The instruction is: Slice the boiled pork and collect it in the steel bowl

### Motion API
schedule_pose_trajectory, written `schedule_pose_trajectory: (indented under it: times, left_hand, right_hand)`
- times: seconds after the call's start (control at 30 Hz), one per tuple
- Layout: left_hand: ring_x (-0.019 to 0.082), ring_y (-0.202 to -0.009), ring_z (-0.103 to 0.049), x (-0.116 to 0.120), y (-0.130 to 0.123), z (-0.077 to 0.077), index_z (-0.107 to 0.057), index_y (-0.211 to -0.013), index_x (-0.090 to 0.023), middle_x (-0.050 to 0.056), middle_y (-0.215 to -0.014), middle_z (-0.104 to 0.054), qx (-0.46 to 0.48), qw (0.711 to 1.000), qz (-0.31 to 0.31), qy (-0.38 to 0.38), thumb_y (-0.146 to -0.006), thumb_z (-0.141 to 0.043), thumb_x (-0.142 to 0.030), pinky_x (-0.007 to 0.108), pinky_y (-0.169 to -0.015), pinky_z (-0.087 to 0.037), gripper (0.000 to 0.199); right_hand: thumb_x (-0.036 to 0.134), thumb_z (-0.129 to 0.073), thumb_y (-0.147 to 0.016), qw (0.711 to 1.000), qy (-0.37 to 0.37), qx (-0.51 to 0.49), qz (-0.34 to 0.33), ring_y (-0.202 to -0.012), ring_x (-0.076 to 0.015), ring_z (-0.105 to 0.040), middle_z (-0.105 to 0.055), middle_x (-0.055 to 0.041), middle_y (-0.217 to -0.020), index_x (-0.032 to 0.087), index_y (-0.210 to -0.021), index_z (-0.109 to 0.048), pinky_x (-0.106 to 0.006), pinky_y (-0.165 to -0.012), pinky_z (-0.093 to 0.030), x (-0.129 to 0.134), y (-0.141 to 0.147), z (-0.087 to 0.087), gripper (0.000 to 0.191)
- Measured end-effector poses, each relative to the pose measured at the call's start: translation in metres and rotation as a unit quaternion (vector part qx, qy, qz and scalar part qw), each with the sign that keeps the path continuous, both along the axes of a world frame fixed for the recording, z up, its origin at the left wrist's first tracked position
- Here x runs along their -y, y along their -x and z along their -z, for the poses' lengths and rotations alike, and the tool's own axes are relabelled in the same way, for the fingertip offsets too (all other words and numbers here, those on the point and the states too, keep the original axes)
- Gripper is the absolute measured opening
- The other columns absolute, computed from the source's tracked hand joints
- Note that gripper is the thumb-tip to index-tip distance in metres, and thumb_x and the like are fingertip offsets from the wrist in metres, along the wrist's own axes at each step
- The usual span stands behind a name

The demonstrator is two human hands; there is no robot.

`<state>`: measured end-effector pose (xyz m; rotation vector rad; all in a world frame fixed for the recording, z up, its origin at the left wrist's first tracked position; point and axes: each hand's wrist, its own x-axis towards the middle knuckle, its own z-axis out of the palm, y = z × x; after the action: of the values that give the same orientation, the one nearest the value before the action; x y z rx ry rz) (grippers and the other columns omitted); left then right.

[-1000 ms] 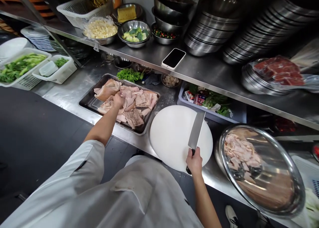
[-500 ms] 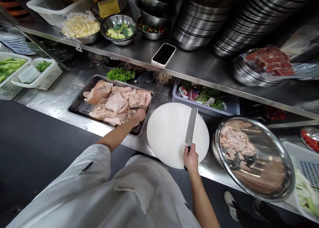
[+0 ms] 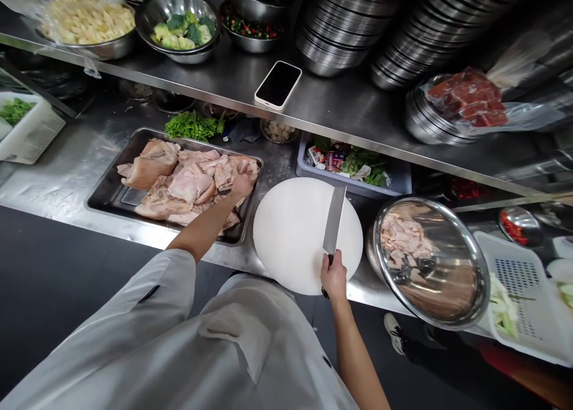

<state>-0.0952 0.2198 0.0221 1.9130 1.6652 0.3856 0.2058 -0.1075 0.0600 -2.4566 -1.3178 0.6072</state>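
Note:
My right hand (image 3: 335, 276) is wrapped round the black handle of a broad-bladed kitchen knife (image 3: 335, 219). The blade points away from me over the right part of a round white cutting board (image 3: 286, 237). To the left, a dark metal tray (image 3: 104, 201) holds several pale slabs of pork (image 3: 190, 183) with the skin on. My left hand (image 3: 242, 184) reaches into the tray's right end, its fingers curled on a piece of pork (image 3: 250, 166) near the rim; the fingertips are partly hidden.
Right of the board, a large steel bowl (image 3: 465, 243) holds cut meat pieces, with a white basket (image 3: 528, 290) beyond. Behind the board sits a lilac bin (image 3: 394, 186) of scraps. A steel shelf (image 3: 331, 108) overhangs the counter, carrying a phone (image 3: 278, 85) and bowls. Another person's shoe (image 3: 394, 333) shows at lower right.
My left hand has moved farther back in the tray, toward its far right corner. The knife stays in my right hand over the board. The camera view has turned rightward.

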Motion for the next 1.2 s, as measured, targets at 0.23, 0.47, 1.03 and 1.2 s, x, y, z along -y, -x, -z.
schedule_pose_trajectory:
  times: [0.23,0.47,1.03,1.2]
  left_hand:
    - [0.018,-0.072,-0.073,0.059,-0.002,-0.042,-0.066,-0.125,-0.016,0.009,-0.1,-0.075,0.167,0.984,-0.018,0.059,-0.097,-0.055,-0.03,0.027,-0.065,-0.056,0.034]
    - [0.016,-0.059,-0.07,0.16,-0.121,-0.033,-0.067,-0.109,-0.015,0.009,-0.084,-0.074,0.37,0.893,0.084,0.244,-0.093,-0.065,-0.047,0.025,-0.055,-0.052,0.036]
    - [0.044,-0.142,-0.042,-0.021,0.001,-0.022,-0.066,-0.131,-0.012,0.027,-0.146,-0.054,-0.322,0.932,0.168,-0.017,-0.095,-0.046,-0.014,0.066,-0.111,-0.032,0.041]
    - [0.033,-0.118,-0.06,-0.029,0.015,-0.048,-0.063,-0.125,-0.012,0.019,-0.121,-0.068,-0.192,0.979,0.058,-0.043,-0.091,-0.06,-0.019,0.045,-0.104,-0.046,0.034]
  right_hand:
    - [0.038,-0.04,-0.099,0.998,-0.023,-0.052,0.04,-0.061,-0.0215,-0.055,-0.055,0.001,-0.065,0.017,-0.116,-0.056,-0.03,-0.063,-0.038,0.0,0.001,0.0,0.031]
    - [0.072,-0.045,-0.094,0.959,-0.086,-0.233,0.138,-0.045,-0.0176,-0.052,-0.053,0.0056,-0.057,0.023,-0.104,-0.048,-0.03,-0.049,-0.041,0.025,-0.013,0.001,0.05]
    - [0.057,-0.035,-0.097,0.995,0.003,-0.004,0.095,-0.065,-0.03,-0.063,-0.065,-0.0085,-0.07,0.016,-0.116,-0.059,-0.035,-0.061,-0.042,0.064,-0.02,-0.005,0.052]
    - [0.061,-0.037,-0.096,0.992,-0.013,-0.03,0.123,-0.064,-0.0302,-0.064,-0.064,-0.0057,-0.067,0.018,-0.116,-0.058,-0.036,-0.064,-0.044,0.068,-0.022,-0.004,0.051]
